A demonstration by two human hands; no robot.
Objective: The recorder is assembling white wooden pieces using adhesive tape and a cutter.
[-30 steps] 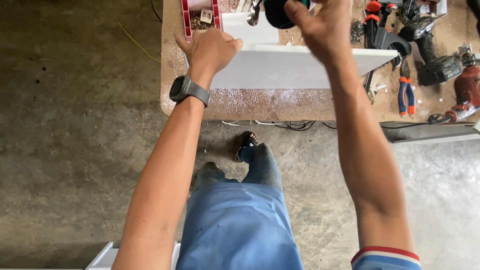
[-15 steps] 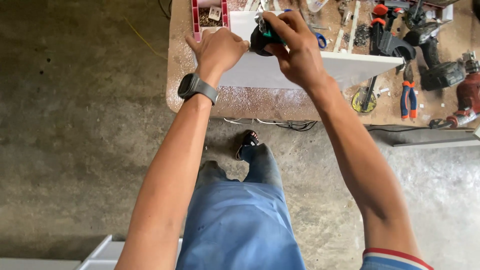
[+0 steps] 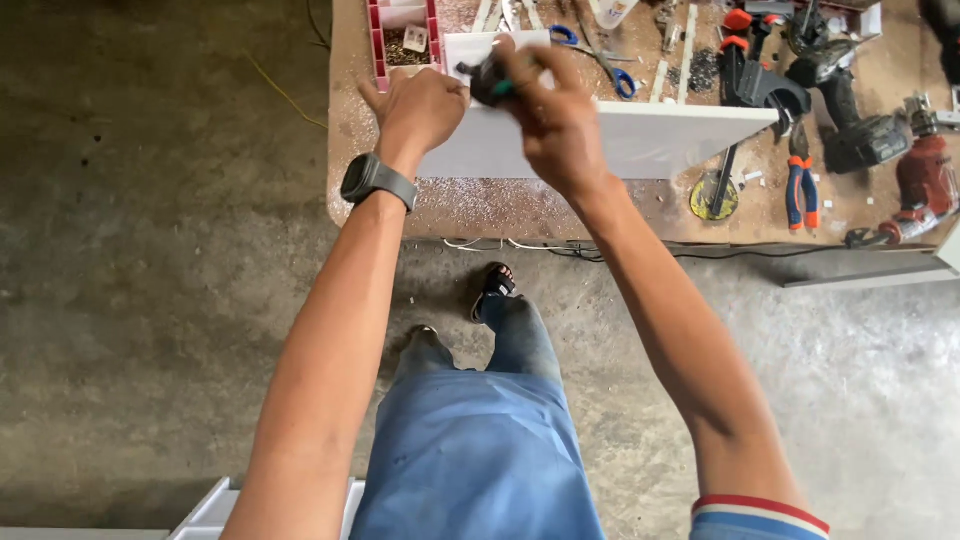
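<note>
The person stands at a workbench (image 3: 350,150) and leans over a white board (image 3: 650,140) that lies flat on it. The left hand (image 3: 420,105) rests on the left end of the board with its fingers spread out flat, pressing down and gripping nothing. The right hand (image 3: 545,110) is clenched around a small dark tool with a bit of green on it (image 3: 490,82). The hand is blurred, so I cannot tell what kind of tool it is. The tool sits just over the far left part of the board, close beside the left hand.

It looks like the step in hand is getting the tool onto its spot on the board while the other hand keeps the board from sliding. The next move seems to call for a firm push down with the left hand and a steady, careful aim with the right.

At the far left is a red box of small parts (image 3: 400,40). On the right lie pliers with orange and blue handles (image 3: 800,185) and a red drill (image 3: 925,185).
</note>
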